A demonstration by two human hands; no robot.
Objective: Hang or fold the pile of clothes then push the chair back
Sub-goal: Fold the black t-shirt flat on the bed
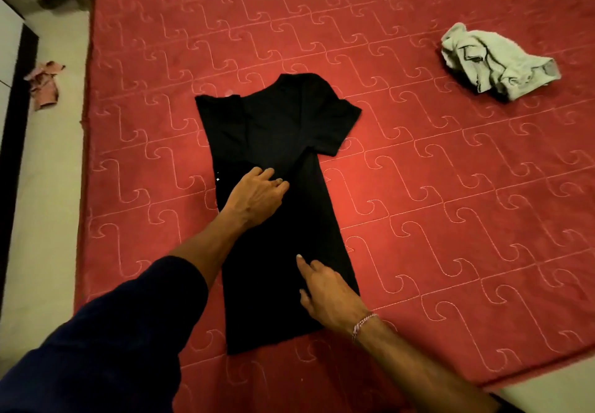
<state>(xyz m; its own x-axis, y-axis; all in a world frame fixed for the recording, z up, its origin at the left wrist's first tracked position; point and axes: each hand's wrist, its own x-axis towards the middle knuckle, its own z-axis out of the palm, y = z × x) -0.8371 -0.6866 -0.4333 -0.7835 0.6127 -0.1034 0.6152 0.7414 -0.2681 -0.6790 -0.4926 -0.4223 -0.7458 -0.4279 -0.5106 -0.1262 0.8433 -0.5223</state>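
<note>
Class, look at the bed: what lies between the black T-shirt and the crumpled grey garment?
Nothing: in the head view only bare red quilted bedspread lies between the black T-shirt and the crumpled grey garment.

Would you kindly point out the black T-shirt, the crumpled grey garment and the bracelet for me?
black T-shirt (277,129): head view, on its chest, below the collar.
crumpled grey garment (495,61): head view, on the middle of the heap.
bracelet (362,324): head view, on the band across the right wrist.

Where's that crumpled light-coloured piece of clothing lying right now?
The crumpled pale garment lies on the red bedspread at the upper right of the head view, well apart from the black T-shirt spread out in the middle.
</note>
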